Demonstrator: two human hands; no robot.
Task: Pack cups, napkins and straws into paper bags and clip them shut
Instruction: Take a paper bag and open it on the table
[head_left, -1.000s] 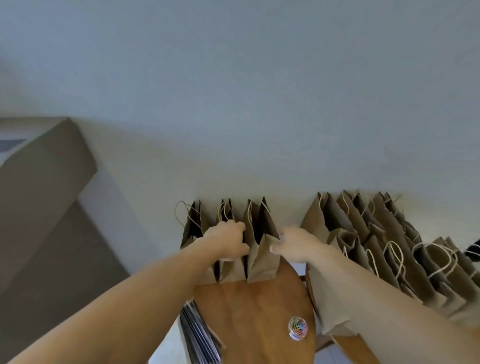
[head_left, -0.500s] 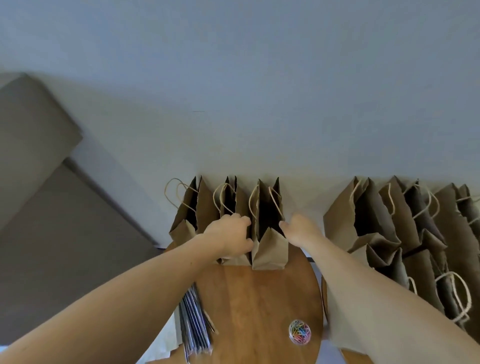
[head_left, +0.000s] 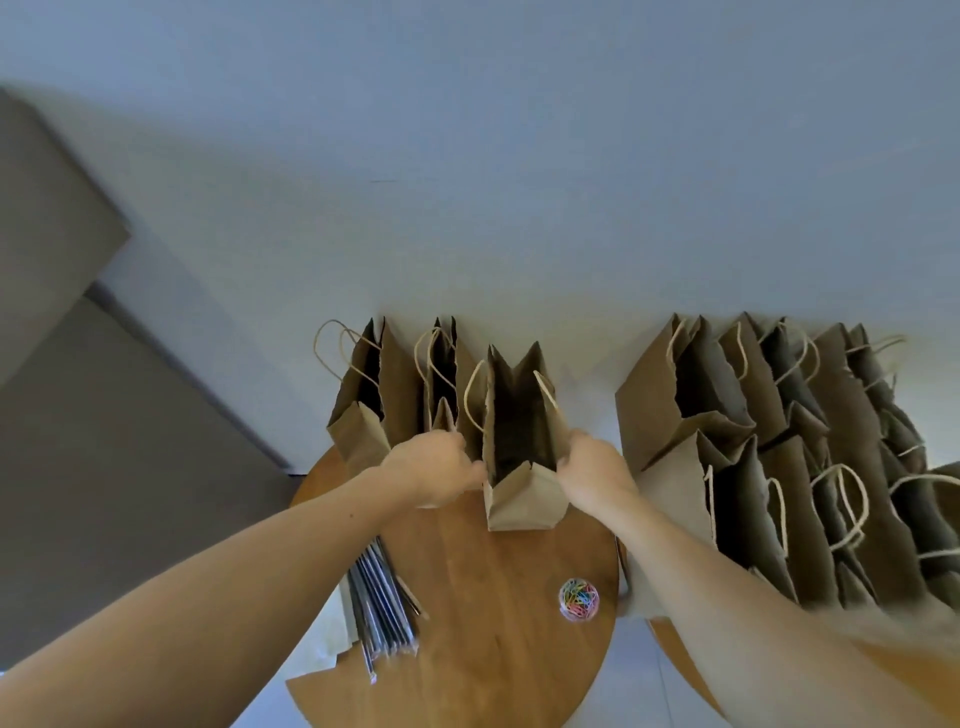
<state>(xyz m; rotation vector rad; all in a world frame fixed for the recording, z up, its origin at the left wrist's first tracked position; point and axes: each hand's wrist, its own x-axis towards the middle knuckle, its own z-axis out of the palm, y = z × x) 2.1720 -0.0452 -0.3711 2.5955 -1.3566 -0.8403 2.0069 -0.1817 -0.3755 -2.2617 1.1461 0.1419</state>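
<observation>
Both hands, left and right, grip opposite sides of the open brown paper bag, now drawn nearer than 0.5 s ago, out of its row at 12 o'clock on the round wooden bench.

Three paper bags stood open in a row on the round worktop. One small tub of coloured clips sat there too, with one bundle of straws. A second cluster of bags crowded the right side, too overlapped to count. Two hands were present.
</observation>
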